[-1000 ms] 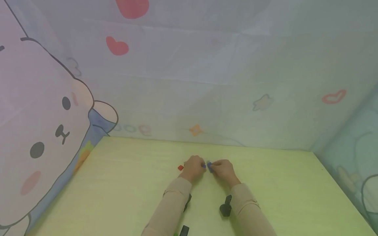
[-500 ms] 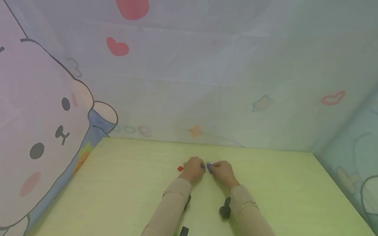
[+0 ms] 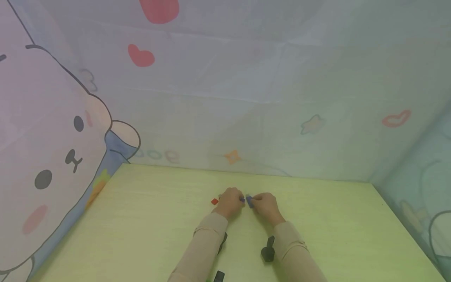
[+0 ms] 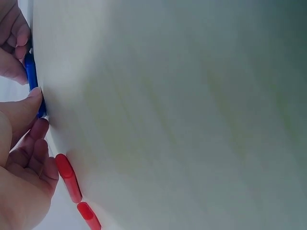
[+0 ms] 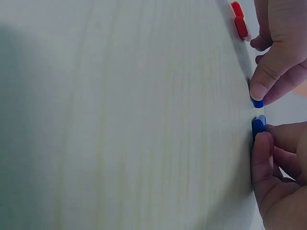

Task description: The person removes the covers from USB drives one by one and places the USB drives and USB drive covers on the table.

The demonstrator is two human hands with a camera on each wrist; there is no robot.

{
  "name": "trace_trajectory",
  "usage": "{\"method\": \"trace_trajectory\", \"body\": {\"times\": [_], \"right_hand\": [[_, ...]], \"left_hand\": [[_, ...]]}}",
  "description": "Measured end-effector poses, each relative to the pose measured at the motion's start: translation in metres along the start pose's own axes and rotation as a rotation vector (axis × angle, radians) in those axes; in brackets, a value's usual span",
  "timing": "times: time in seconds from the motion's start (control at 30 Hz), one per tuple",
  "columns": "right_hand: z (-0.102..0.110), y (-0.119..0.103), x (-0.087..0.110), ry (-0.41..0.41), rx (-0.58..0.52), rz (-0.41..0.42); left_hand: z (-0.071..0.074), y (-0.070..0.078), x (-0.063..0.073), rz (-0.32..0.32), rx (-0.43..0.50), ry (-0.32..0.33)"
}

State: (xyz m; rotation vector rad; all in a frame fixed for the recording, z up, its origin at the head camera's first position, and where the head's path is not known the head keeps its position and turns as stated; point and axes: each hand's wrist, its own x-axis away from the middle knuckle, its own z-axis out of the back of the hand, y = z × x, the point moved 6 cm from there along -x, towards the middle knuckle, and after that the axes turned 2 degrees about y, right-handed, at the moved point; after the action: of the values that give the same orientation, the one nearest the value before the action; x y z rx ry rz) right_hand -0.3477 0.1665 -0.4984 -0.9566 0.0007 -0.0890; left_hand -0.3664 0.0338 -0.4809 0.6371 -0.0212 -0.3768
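My left hand (image 3: 230, 201) pinches a small blue piece (image 5: 258, 103) between thumb and fingers, low over the tabletop. Facing it, my right hand (image 3: 266, 205) grips a longer blue piece (image 3: 249, 201) with a pale, clear-looking end turned toward the left hand. A narrow gap separates the two blue pieces in the right wrist view. Their exact kind cannot be told. Beside the left hand lie two red pieces (image 4: 70, 179), nearly end to end; the head view shows one red piece (image 3: 214, 201) plainly. Fingers cover much of both blue pieces.
The pale yellow-green tabletop (image 3: 148, 219) ends at a fabric backdrop (image 3: 211, 117) printed with hearts and a cartoon animal. Dark devices, one a black wrist-side mount (image 3: 268, 252), sit by the sleeves. A dark object (image 3: 219, 276) shows at the bottom edge.
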Motion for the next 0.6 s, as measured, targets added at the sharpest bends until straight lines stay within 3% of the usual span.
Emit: {"method": "trace_trajectory", "body": {"times": [0.3,0.6], "right_hand": [[0.002,-0.001,0.001,-0.007,-0.027,-0.016],[0.021,-0.013,0.005,0.013,-0.022,-0.021]], "left_hand": [[0.007,0.004,0.001,-0.036,-0.018,-0.004],[0.036,0.022,0.003,-0.122,-0.024,-0.025]]}}
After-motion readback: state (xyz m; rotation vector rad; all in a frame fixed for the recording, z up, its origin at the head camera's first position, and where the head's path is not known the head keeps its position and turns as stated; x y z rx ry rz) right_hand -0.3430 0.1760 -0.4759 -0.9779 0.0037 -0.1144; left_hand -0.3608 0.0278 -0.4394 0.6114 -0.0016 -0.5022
